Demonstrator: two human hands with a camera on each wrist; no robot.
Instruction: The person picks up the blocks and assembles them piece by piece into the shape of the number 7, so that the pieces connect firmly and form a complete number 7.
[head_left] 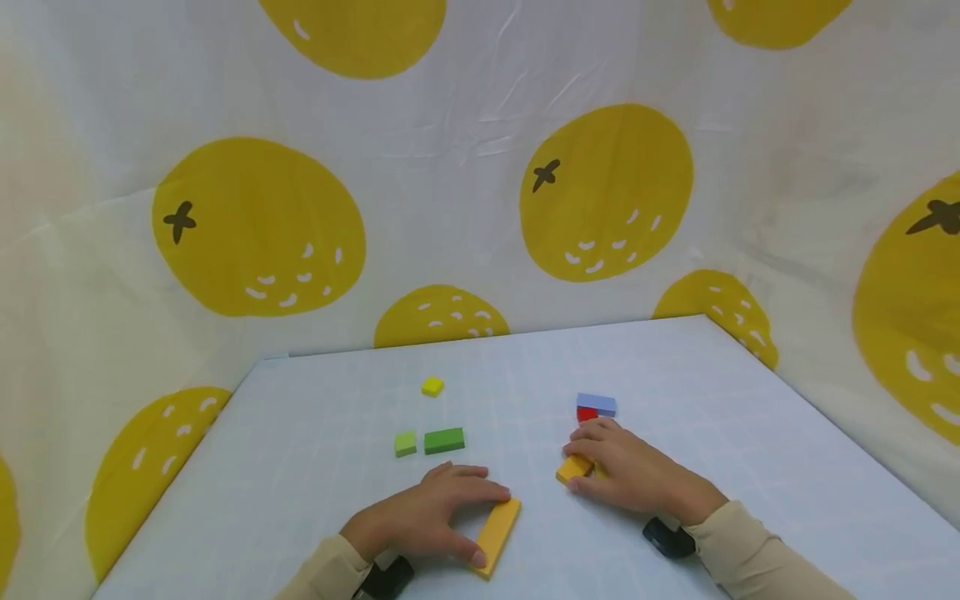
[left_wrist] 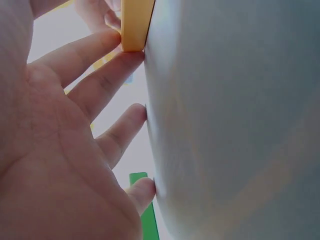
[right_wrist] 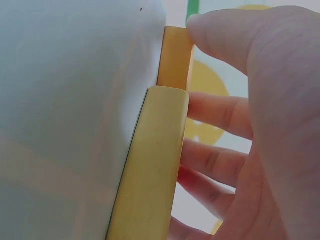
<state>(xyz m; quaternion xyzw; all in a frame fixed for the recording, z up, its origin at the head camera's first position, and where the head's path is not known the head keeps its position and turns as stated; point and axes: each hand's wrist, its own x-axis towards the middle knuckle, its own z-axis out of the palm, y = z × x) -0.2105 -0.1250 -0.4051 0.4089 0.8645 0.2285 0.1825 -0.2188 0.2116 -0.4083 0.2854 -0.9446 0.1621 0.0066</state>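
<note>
My left hand [head_left: 442,512] spans a long orange block [head_left: 498,537] lying flat on the table, thumb at its near end and a fingertip at its far end. In the left wrist view, fingertips meet the end of that block [left_wrist: 136,25], while the other fingers [left_wrist: 127,125] are spread against the tabletop. Farther right, my right hand [head_left: 633,471] holds a shorter orange block [head_left: 574,468] between thumb and fingers. A yellow block [right_wrist: 150,165] lies against it, mostly hidden under the palm in the head view.
Just beyond the right hand are a red block [head_left: 587,413] and a blue block [head_left: 596,400]. A light green block [head_left: 405,443] and a dark green block [head_left: 444,441] lie beyond the left hand, with a small yellow block [head_left: 432,386] farther back. A fruit-patterned curtain [head_left: 450,208] borders the table.
</note>
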